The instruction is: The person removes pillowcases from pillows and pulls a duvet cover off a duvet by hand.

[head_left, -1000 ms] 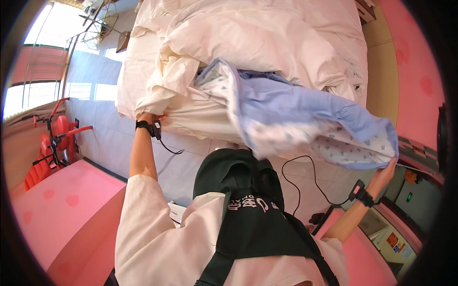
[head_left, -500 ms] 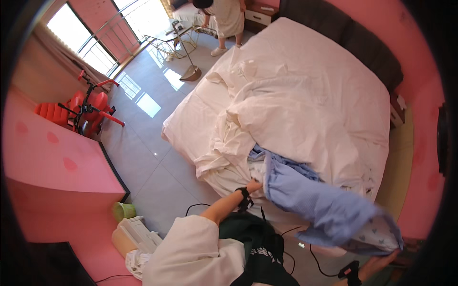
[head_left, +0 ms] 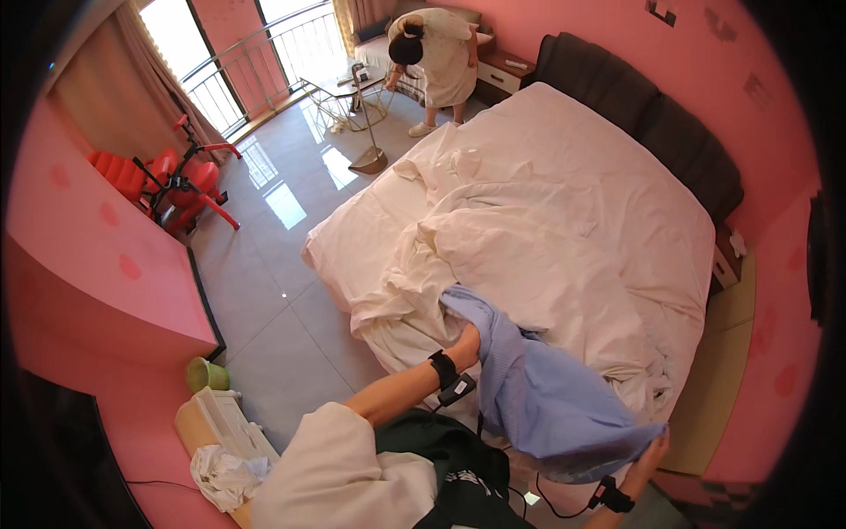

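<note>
A light blue bedding cloth [head_left: 551, 401] is stretched between my hands over the near edge of the bed. My left hand [head_left: 466, 346] is closed on its left part, with the fingertips hidden in the folds. My right hand [head_left: 650, 454] grips the cloth's right corner at the lower right. The far left end of the cloth lies on the bed, against a rumpled white sheet [head_left: 520, 238]. Black straps with small devices are around both wrists.
A person [head_left: 441, 62] bends over a glass table [head_left: 339, 81] near the window; a long-handled dustpan [head_left: 368, 160] stands close by. Red exercise equipment [head_left: 189, 181] is on the left. A green bin [head_left: 207, 375] and a white cabinet [head_left: 225, 423] stand lower left. Black cables hang near me.
My right hand has moved left and slightly up with the cloth's corner, and the patterned inner side is now mostly out of sight. My left hand stays on the cloth. The view has shifted.
</note>
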`<action>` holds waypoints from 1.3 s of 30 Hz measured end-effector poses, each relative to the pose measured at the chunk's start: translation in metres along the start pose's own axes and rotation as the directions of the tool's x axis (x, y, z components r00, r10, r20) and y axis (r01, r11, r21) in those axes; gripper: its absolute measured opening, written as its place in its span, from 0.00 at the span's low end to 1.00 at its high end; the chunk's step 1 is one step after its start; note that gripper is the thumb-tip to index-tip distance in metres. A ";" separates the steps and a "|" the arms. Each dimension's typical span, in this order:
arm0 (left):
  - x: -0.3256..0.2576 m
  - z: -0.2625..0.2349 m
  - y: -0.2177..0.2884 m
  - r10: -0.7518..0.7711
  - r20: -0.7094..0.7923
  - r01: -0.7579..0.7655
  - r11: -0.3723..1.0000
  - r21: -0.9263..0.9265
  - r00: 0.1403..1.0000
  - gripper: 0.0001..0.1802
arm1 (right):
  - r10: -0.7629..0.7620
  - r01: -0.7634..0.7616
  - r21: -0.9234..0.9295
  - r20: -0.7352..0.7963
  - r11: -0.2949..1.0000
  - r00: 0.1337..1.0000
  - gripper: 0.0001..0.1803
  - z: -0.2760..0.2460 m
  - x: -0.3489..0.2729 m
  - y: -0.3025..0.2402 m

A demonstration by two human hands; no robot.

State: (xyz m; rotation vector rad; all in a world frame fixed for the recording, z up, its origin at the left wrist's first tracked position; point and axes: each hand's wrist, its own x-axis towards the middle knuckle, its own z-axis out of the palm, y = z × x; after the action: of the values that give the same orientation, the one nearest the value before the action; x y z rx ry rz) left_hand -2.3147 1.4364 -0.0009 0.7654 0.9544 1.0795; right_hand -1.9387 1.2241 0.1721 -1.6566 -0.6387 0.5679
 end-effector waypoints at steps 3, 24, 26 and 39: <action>-0.027 0.051 0.088 -0.290 0.149 0.326 0.816 -0.477 0.945 0.18 | -0.112 0.109 -0.221 0.000 0.969 0.994 0.11 0.027 0.007 0.014; -0.034 0.045 0.131 0.247 0.744 -0.675 0.651 0.347 0.621 0.23 | -0.116 0.172 -0.009 0.701 0.985 0.703 0.23 0.262 -0.093 -0.054; -0.029 0.042 0.137 0.207 0.782 -0.630 0.724 0.281 0.588 0.23 | -0.056 0.109 -0.056 0.586 0.992 0.808 0.25 0.282 -0.092 -0.055; 0.026 -0.043 0.093 0.039 0.755 -0.669 0.494 0.555 0.655 0.42 | -0.290 0.343 -0.318 0.203 0.884 0.935 0.15 0.201 -0.128 -0.044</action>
State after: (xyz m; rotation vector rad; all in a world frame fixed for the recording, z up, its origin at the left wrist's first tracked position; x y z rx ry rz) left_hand -2.3841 1.4917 0.0567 2.1033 0.5921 0.5562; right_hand -2.1725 1.2869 0.1842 -1.7955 -1.1536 0.3527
